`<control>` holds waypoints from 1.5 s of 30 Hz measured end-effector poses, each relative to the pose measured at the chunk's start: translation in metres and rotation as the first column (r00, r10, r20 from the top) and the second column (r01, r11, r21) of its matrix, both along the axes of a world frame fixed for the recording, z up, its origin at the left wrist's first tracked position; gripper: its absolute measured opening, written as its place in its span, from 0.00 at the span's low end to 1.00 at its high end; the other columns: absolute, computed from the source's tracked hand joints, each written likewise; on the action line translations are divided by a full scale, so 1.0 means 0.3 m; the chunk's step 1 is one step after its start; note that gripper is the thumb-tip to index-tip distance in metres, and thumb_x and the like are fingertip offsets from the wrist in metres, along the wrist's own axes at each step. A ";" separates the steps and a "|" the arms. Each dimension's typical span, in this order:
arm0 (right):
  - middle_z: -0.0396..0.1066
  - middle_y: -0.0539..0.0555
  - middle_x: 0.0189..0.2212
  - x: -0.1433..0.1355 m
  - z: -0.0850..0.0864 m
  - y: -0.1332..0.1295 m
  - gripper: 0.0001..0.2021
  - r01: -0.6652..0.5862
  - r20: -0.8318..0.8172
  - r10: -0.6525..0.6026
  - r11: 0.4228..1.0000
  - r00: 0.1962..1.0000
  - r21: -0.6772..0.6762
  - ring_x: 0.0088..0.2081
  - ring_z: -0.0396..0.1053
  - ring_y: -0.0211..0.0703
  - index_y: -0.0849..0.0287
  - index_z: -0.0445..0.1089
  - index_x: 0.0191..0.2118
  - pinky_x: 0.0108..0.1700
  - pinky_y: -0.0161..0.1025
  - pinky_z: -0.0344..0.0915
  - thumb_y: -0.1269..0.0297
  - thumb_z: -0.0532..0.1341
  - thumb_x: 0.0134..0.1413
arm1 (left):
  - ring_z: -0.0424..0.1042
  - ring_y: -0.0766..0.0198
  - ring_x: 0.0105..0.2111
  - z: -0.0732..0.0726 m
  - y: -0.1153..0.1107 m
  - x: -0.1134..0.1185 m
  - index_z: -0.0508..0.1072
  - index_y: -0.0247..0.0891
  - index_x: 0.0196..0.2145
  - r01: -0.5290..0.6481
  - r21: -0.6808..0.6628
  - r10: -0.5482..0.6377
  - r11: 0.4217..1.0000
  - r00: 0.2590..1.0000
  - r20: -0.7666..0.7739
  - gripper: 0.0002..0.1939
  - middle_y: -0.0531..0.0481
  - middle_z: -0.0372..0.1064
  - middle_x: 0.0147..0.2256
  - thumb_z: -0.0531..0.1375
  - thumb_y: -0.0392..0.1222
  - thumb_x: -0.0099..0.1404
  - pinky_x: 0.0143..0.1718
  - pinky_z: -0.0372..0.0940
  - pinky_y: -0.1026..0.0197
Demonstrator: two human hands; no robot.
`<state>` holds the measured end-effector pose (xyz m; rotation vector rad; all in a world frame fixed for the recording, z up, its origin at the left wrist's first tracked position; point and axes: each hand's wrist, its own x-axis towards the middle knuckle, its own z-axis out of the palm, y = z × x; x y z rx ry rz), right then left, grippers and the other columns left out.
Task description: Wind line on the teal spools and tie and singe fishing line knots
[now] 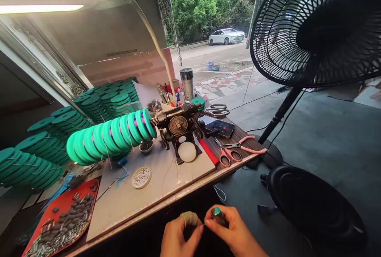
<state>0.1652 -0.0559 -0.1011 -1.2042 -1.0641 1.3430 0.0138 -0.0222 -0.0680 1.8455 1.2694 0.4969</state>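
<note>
My left hand (180,235) is closed in a pinch in front of the table edge, a pale finger cot (189,219) on its index finger. Between its fingertips and those of my right hand shows a short bit of thin blue-green thread (203,223). My right hand (233,229) is curled around a small dark cylinder with a green end (218,214); its thumb and finger are also pinched near the thread. Above the hands, a hand-cranked winding machine (177,125) on the table carries a row of green foam spools (110,136), some wound with purple line.
A red tray (94,195) of small metal weights lies left, near a dish of white beads (141,178). Pink scissors (225,157), pink-handled pliers (242,144) and a phone (218,127) lie right. A fan (315,38) and black stool (312,209) stand beyond.
</note>
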 end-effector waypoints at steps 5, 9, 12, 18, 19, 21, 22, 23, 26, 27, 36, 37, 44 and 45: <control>0.52 0.45 0.18 0.001 -0.009 -0.003 0.14 -0.002 -0.002 0.002 1.000 1.000 -0.015 0.23 0.48 0.36 0.61 0.65 0.22 0.25 0.34 0.47 0.56 0.60 0.48 | 0.72 0.61 0.27 -0.005 -0.003 0.002 0.72 0.33 0.25 0.008 0.004 -0.008 1.000 1.000 -0.016 0.11 0.47 0.74 0.24 0.56 0.42 0.58 0.31 0.65 0.64; 0.52 0.45 0.18 0.010 -0.016 -0.005 0.14 0.051 -0.009 -0.051 0.998 0.999 -0.038 0.23 0.48 0.36 0.60 0.64 0.23 0.26 0.34 0.48 0.54 0.60 0.49 | 0.71 0.60 0.26 0.005 -0.001 0.008 0.72 0.33 0.23 -0.007 -0.002 0.007 1.000 1.000 -0.029 0.12 0.46 0.73 0.23 0.56 0.42 0.58 0.30 0.65 0.64; 0.54 0.45 0.20 0.027 -0.019 -0.008 0.15 0.093 -0.028 -0.096 0.992 0.995 -0.090 0.25 0.50 0.37 0.59 0.65 0.26 0.29 0.34 0.51 0.50 0.61 0.47 | 0.71 0.59 0.26 0.012 0.002 0.009 0.72 0.33 0.23 -0.022 -0.009 0.021 1.000 0.999 -0.047 0.12 0.46 0.73 0.23 0.55 0.43 0.57 0.30 0.65 0.63; 0.54 0.47 0.16 0.026 -0.051 -0.014 0.29 0.026 -0.072 -0.051 0.949 0.996 -0.313 0.22 0.53 0.37 0.60 0.63 0.18 0.29 0.36 0.53 0.36 0.48 0.48 | 0.69 0.59 0.26 0.022 0.006 0.011 0.71 0.33 0.23 -0.020 -0.041 0.018 0.999 0.999 -0.050 0.14 0.45 0.72 0.23 0.54 0.46 0.57 0.30 0.65 0.63; 0.53 0.46 0.15 0.018 -0.061 -0.013 0.30 0.045 -0.068 -0.074 0.936 0.995 -0.350 0.21 0.52 0.36 0.59 0.61 0.16 0.28 0.35 0.53 0.35 0.48 0.47 | 0.69 0.59 0.26 0.022 0.007 0.013 0.71 0.33 0.23 -0.020 -0.046 0.018 0.999 0.999 -0.047 0.14 0.45 0.71 0.23 0.54 0.46 0.57 0.30 0.64 0.62; 0.52 0.46 0.14 -0.001 -0.083 -0.009 0.30 0.072 -0.089 -0.114 0.920 0.990 -0.386 0.20 0.51 0.34 0.59 0.59 0.14 0.26 0.34 0.52 0.34 0.49 0.44 | 0.69 0.59 0.26 0.019 0.011 0.019 0.70 0.34 0.23 -0.016 -0.055 0.015 0.998 0.999 -0.029 0.14 0.46 0.71 0.23 0.54 0.46 0.57 0.30 0.64 0.63; 0.52 0.46 0.14 -0.010 -0.094 -0.005 0.30 0.073 -0.112 -0.126 0.918 0.986 -0.389 0.19 0.50 0.34 0.58 0.58 0.13 0.24 0.34 0.51 0.33 0.49 0.44 | 0.69 0.60 0.26 0.014 0.014 0.024 0.70 0.34 0.22 -0.015 -0.058 0.014 0.998 1.000 -0.016 0.13 0.46 0.71 0.23 0.54 0.46 0.57 0.30 0.63 0.63; 0.51 0.45 0.13 -0.017 -0.107 -0.001 0.30 0.068 -0.141 -0.132 0.919 0.981 -0.387 0.18 0.49 0.33 0.58 0.57 0.13 0.23 0.33 0.50 0.34 0.49 0.44 | 0.69 0.60 0.26 0.005 0.018 0.030 0.70 0.34 0.22 -0.020 -0.062 0.019 0.998 1.000 -0.003 0.13 0.46 0.71 0.23 0.55 0.46 0.57 0.30 0.63 0.63; 0.50 0.44 0.11 -0.023 -0.151 0.011 0.30 0.110 -0.176 -0.189 0.918 0.966 -0.380 0.16 0.47 0.31 0.58 0.55 0.12 0.21 0.32 0.48 0.34 0.49 0.44 | 0.69 0.59 0.27 -0.041 0.033 0.055 0.70 0.34 0.22 -0.042 -0.078 0.045 0.996 0.998 0.039 0.12 0.47 0.72 0.24 0.56 0.45 0.56 0.31 0.63 0.62; 0.50 0.44 0.11 -0.021 -0.168 0.014 0.30 0.146 -0.168 -0.225 0.912 0.960 -0.383 0.16 0.48 0.31 0.58 0.55 0.12 0.21 0.32 0.48 0.33 0.50 0.42 | 0.69 0.59 0.27 -0.062 0.038 0.065 0.71 0.34 0.23 -0.043 -0.091 0.048 0.995 0.997 0.053 0.11 0.47 0.72 0.24 0.56 0.44 0.56 0.31 0.63 0.62; 0.46 0.44 0.10 0.017 -0.284 0.000 0.32 0.304 -0.126 -0.381 0.863 0.916 -0.403 0.15 0.45 0.31 0.56 0.50 0.10 0.20 0.33 0.42 0.30 0.47 0.38 | 0.67 0.61 0.24 -0.176 0.056 0.152 0.71 0.34 0.20 0.041 -0.196 -0.027 0.980 0.997 0.074 0.11 0.50 0.69 0.21 0.57 0.42 0.55 0.28 0.60 0.64; 0.46 0.44 0.10 0.018 -0.286 -0.004 0.32 0.307 -0.127 -0.383 0.865 0.915 -0.398 0.16 0.45 0.32 0.56 0.50 0.10 0.20 0.33 0.42 0.30 0.47 0.39 | 0.67 0.62 0.24 -0.175 0.055 0.157 0.71 0.35 0.20 0.045 -0.205 -0.031 0.978 0.997 0.069 0.11 0.50 0.69 0.21 0.57 0.42 0.55 0.28 0.60 0.64; 0.46 0.44 0.10 0.023 -0.276 -0.015 0.30 0.318 -0.123 -0.375 0.888 0.919 -0.331 0.16 0.46 0.33 0.56 0.50 0.10 0.22 0.35 0.44 0.36 0.46 0.46 | 0.67 0.60 0.25 -0.162 0.058 0.172 0.71 0.35 0.21 0.043 -0.234 -0.035 0.971 0.999 0.036 0.11 0.49 0.70 0.22 0.57 0.44 0.55 0.30 0.61 0.63; 0.47 0.45 0.10 0.024 -0.274 -0.015 0.30 0.318 -0.121 -0.374 0.889 0.919 -0.330 0.16 0.46 0.33 0.56 0.50 0.10 0.22 0.35 0.44 0.36 0.46 0.46 | 0.67 0.60 0.26 -0.163 0.058 0.172 0.70 0.34 0.21 0.041 -0.235 -0.034 0.971 0.999 0.033 0.11 0.49 0.70 0.22 0.57 0.44 0.55 0.30 0.61 0.63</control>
